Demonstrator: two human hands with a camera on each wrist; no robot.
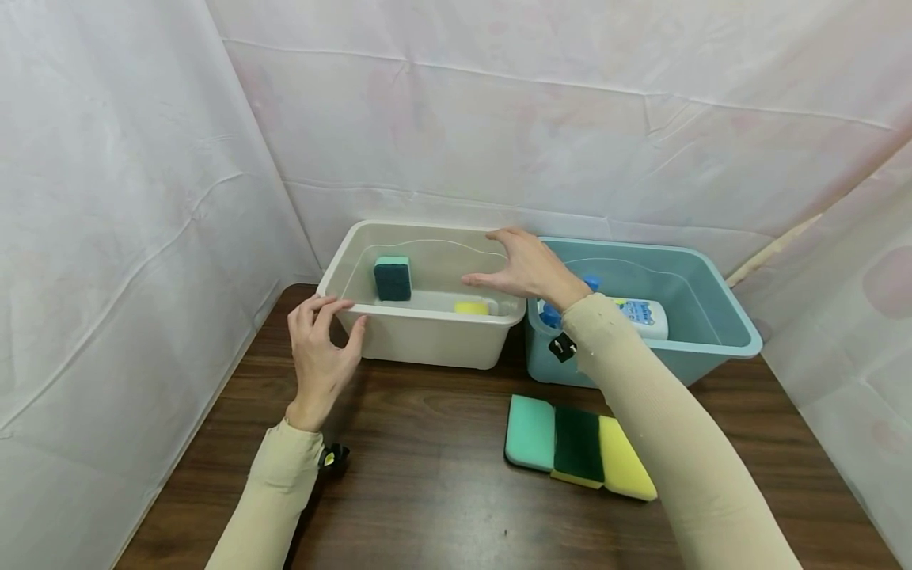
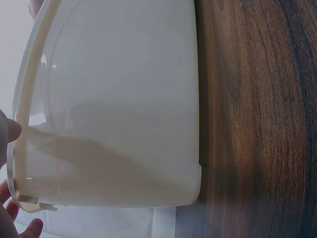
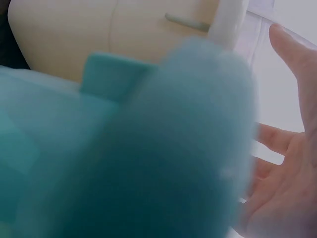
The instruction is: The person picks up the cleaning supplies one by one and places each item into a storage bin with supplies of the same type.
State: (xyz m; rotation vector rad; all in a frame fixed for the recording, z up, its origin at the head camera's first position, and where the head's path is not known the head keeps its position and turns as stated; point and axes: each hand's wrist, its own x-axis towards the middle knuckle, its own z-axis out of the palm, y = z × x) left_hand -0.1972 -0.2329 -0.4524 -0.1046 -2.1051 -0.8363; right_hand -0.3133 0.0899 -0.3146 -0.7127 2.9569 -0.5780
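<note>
A beige bin (image 1: 427, 336) stands on the table, with a dark green and light green sponge (image 1: 393, 279) upright inside and a yellow sponge (image 1: 471, 307) lower down. My left hand (image 1: 321, 356) is at its front left corner, fingers loosely bent at the rim and thumb apart from them; nothing is gripped. My right hand (image 1: 530, 265) hangs over the bin's right end, thumb and fingers spread, holding nothing. In the right wrist view, that hand (image 3: 282, 173) appears beyond the blurred edge of the blue-green bin (image 3: 198, 124).
The blue-green bin (image 1: 720, 309) on the right holds a white bottle (image 1: 644, 317) and blue-topped bottles, partly behind my right arm. A row of sponges lies in front: light green (image 1: 530, 433), dark green (image 1: 579, 443), yellow (image 1: 623, 463). White cloth (image 1: 499, 142) hangs behind.
</note>
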